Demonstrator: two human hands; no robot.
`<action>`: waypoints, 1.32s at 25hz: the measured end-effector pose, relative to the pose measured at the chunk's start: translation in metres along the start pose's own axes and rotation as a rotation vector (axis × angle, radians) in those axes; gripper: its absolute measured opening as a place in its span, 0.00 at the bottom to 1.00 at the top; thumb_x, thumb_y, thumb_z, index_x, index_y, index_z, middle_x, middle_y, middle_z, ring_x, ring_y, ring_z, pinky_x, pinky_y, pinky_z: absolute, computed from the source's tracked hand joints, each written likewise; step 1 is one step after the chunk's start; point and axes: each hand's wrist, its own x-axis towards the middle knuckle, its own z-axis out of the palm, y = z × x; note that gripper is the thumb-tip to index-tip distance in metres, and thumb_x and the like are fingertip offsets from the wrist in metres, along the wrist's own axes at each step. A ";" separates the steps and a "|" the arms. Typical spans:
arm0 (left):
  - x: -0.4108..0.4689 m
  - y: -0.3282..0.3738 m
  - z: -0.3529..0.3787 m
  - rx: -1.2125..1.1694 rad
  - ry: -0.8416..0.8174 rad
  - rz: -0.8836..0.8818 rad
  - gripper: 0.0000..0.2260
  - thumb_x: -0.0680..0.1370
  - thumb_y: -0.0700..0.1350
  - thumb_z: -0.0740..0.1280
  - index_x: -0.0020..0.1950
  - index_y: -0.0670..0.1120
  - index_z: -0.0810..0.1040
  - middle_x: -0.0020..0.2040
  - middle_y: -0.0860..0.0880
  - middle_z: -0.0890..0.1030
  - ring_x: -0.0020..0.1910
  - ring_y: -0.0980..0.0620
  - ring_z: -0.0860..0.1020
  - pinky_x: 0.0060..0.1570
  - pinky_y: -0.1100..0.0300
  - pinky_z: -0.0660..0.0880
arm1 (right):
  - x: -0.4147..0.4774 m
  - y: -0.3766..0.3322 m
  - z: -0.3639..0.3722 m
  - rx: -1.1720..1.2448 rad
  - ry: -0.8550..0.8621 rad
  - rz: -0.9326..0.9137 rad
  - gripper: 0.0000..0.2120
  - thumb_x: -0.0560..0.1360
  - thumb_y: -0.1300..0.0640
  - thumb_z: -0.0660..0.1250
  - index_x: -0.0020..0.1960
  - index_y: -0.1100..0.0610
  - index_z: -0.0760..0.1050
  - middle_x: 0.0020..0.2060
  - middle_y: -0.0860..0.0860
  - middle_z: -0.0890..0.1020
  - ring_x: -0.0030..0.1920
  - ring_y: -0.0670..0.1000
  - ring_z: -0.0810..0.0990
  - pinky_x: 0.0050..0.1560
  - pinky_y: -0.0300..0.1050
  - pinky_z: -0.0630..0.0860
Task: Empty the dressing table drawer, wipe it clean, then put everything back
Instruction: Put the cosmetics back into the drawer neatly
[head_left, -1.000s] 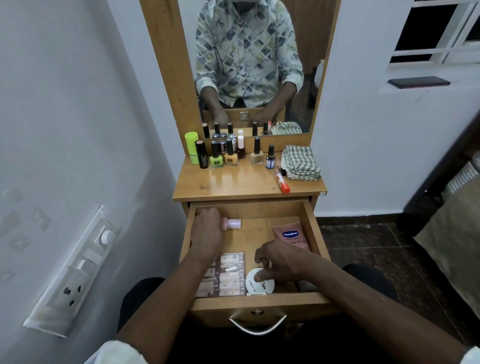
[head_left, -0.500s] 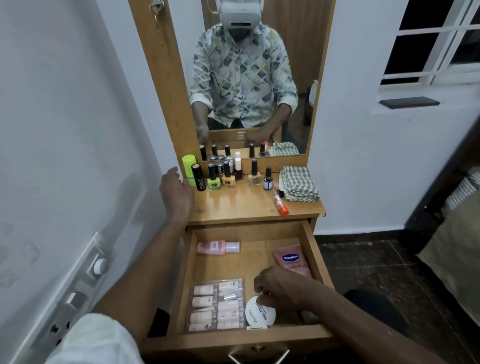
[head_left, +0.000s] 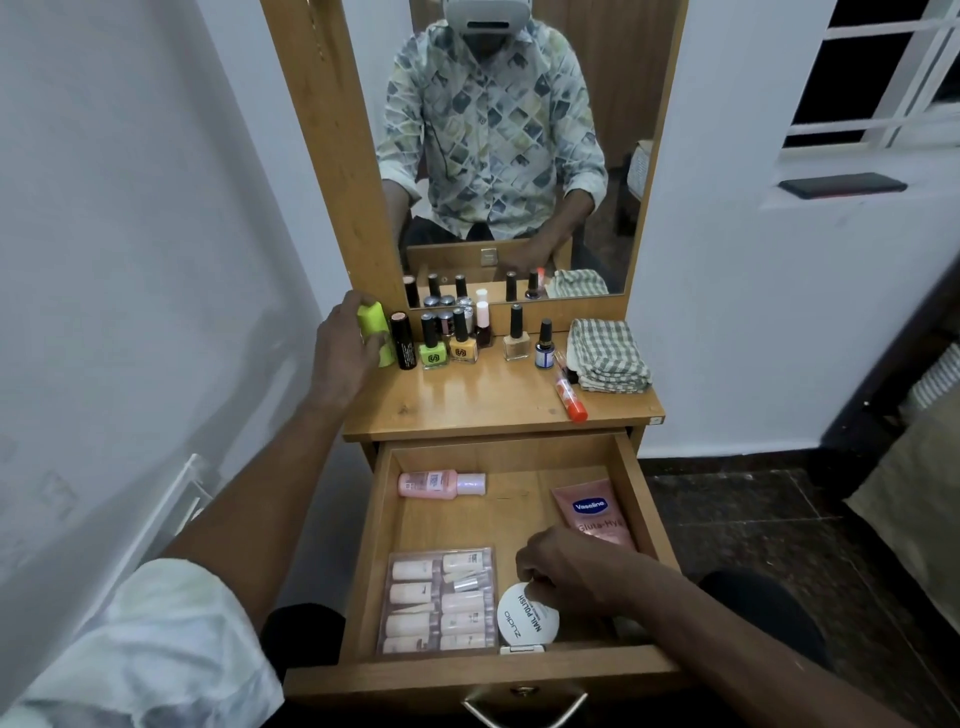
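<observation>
The wooden drawer (head_left: 636, 499) is pulled open. Inside lie a pink bottle (head_left: 439, 484), a pink Vaseline tube (head_left: 589, 506), a clear pack of small bottles (head_left: 439, 600) and a round white nail polish tin (head_left: 524, 618). My right hand (head_left: 566, 569) rests in the drawer with fingertips pinching the tin's rim. My left hand (head_left: 345, 348) is up on the table top, fingers curled round a lime green tube (head_left: 374, 325) at the back left.
On the dressing table top (head_left: 493, 400) stand several nail polish bottles (head_left: 462, 345), a black tube (head_left: 402, 340), a folded checked cloth (head_left: 608, 356) and an orange-capped tube (head_left: 569, 397). A mirror stands behind. A wall lies close on the left, a dark floor on the right.
My left hand left the pink bottle in the drawer, rose to the table top and closed round the lime green tube. My right hand stayed at the white tin.
</observation>
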 end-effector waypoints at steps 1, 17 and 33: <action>-0.003 0.002 0.000 -0.036 0.040 -0.015 0.18 0.75 0.40 0.73 0.61 0.46 0.72 0.56 0.42 0.80 0.53 0.42 0.78 0.52 0.51 0.76 | 0.000 -0.001 -0.001 -0.002 0.001 0.000 0.10 0.79 0.56 0.64 0.58 0.59 0.77 0.54 0.55 0.81 0.50 0.52 0.80 0.50 0.45 0.79; -0.128 0.059 -0.041 0.015 -0.592 -0.126 0.19 0.62 0.41 0.82 0.47 0.47 0.78 0.47 0.49 0.81 0.46 0.50 0.78 0.36 0.60 0.72 | -0.007 -0.006 -0.005 -0.010 -0.019 0.011 0.13 0.79 0.56 0.65 0.60 0.61 0.77 0.56 0.57 0.81 0.52 0.54 0.80 0.51 0.47 0.79; -0.142 0.040 -0.008 0.561 -0.552 0.029 0.18 0.70 0.37 0.73 0.58 0.45 0.77 0.58 0.44 0.79 0.54 0.46 0.77 0.47 0.55 0.75 | -0.005 -0.004 -0.003 0.031 -0.013 0.011 0.13 0.78 0.57 0.66 0.61 0.60 0.77 0.57 0.56 0.82 0.53 0.52 0.81 0.47 0.40 0.78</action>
